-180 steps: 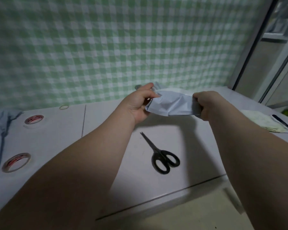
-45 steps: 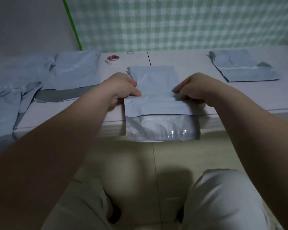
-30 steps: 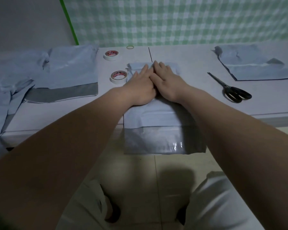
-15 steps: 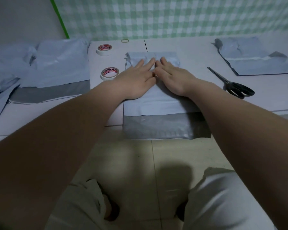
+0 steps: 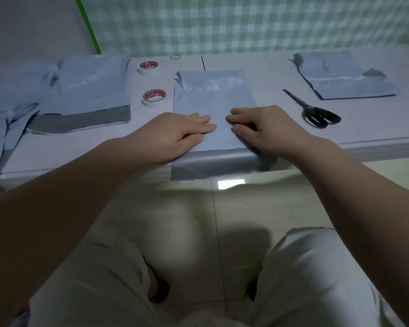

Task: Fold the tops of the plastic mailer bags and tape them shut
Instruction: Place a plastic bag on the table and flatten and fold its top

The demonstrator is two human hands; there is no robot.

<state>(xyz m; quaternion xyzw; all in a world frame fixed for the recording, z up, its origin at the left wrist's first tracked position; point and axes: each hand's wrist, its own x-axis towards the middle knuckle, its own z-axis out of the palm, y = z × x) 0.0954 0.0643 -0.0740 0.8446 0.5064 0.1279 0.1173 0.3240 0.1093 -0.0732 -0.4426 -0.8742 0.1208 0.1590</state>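
Observation:
A pale grey mailer bag (image 5: 213, 95) lies flat in the middle of the white table (image 5: 257, 74), its darker open end hanging over the near edge. My left hand (image 5: 182, 131) presses flat on the bag's near left part, fingers straight. On the near right part rests my right hand (image 5: 260, 128), its fingers slightly bent against the plastic. Two rolls of tape sit left of the bag: one close (image 5: 154, 98), one farther back (image 5: 148, 67). Black scissors (image 5: 313, 110) lie to the right.
A folded mailer bag (image 5: 345, 79) lies at the far right. More bags (image 5: 85, 90) are piled on the left, spilling over the table's left end. A rubber band (image 5: 175, 57) lies by the checked wall. My knees are below the table edge.
Both hands have slid from the bag's far end back toward the near table edge, flattening it, and have moved slightly apart.

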